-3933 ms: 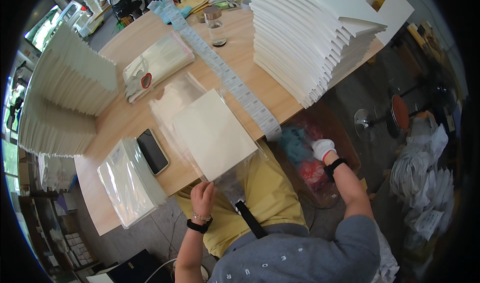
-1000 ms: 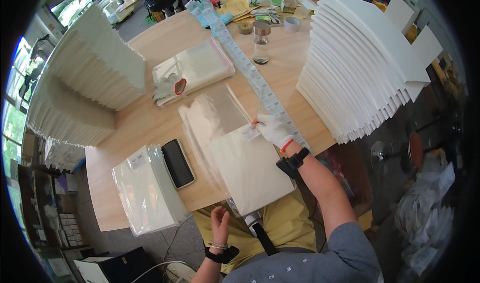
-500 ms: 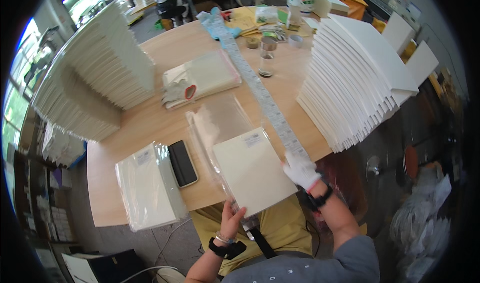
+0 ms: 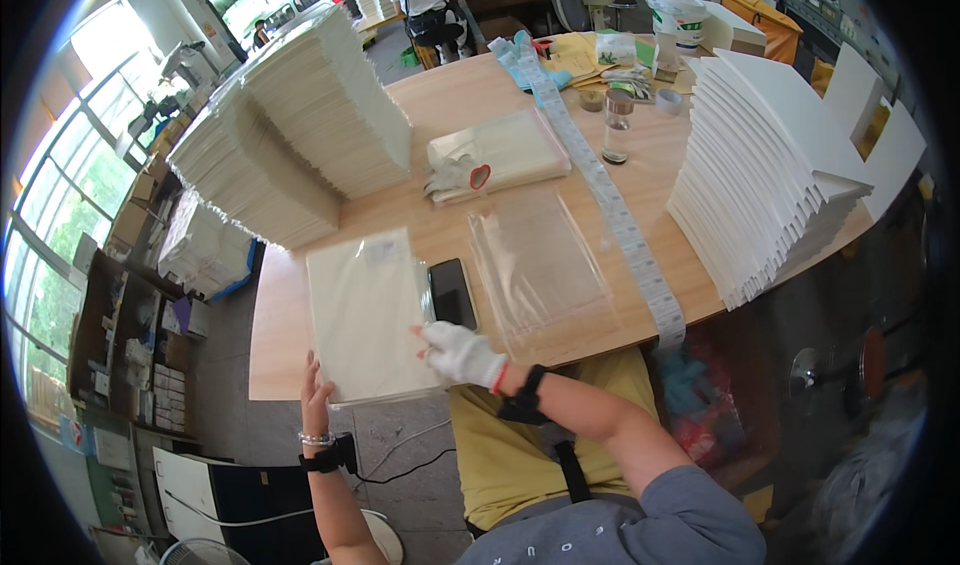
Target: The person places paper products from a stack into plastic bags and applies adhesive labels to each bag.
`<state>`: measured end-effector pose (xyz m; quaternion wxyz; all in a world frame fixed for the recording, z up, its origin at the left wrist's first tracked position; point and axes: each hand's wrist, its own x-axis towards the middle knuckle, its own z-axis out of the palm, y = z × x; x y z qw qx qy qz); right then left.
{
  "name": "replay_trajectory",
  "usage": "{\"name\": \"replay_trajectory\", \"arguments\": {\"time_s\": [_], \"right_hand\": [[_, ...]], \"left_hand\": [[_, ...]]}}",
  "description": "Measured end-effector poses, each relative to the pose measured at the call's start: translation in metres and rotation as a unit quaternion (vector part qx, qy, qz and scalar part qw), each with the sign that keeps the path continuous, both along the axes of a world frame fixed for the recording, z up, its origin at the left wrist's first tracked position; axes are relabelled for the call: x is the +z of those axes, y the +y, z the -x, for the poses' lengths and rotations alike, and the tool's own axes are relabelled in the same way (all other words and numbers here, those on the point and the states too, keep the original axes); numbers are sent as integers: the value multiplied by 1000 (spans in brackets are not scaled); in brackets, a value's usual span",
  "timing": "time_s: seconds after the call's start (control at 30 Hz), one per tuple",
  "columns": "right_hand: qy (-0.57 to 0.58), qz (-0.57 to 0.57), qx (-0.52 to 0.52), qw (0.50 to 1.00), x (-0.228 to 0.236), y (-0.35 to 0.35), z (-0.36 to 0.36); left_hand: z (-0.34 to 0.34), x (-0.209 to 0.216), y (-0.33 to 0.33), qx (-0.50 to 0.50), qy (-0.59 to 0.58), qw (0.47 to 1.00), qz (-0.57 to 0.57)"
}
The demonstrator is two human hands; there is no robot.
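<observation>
A cream-white flat board packet in clear film [image 4: 362, 315] lies on top of the wrapped pile at the near left of the table, with a small pale label near its far right corner. My left hand [image 4: 317, 397] is against its left near edge, fingers stretched upward along the side. On the opposite edge, my right hand [image 4: 462, 353], in a white glove with bare fingertips, touches the packet with fingers apart. A dark phone [image 4: 451, 295] lies close beside the pile, just beyond the glove. Clear plastic bags [image 4: 540, 265] lie flat to the right of the phone.
Tall stacks of white boards stand at the left [image 4: 300, 135] and right [image 4: 770, 175]. A long strip of labels [image 4: 620, 205] runs across the table. Farther back are more clear bags [image 4: 520, 150] with a glove [image 4: 462, 173] on them, a glass jar [image 4: 617, 130] and tape rolls [image 4: 669, 102].
The packet has moved from in front of me onto the left pile. My right hand has left the label strip and crossed to the packet's right edge. The view has shifted left.
</observation>
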<state>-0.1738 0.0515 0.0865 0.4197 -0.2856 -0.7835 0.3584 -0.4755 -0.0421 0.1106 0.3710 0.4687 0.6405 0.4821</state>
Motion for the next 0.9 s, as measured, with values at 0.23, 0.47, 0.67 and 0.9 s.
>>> {"name": "replay_trajectory", "arguments": {"time_s": [0.23,0.47,0.67,0.9], "right_hand": [[-132,31,18,991,4,2,16],[22,70,-28,997,83,-22,-143],[180,26,-399,899,200,-80,-353],[418,107,-490,757,226,-90,-495]], "left_hand": [[57,-77,5,-13,85,996,37],[-39,10,-13,197,464,842,-191],[-105,50,-12,21,348,886,-307],[-185,50,7,-174,295,885,-315]]}}
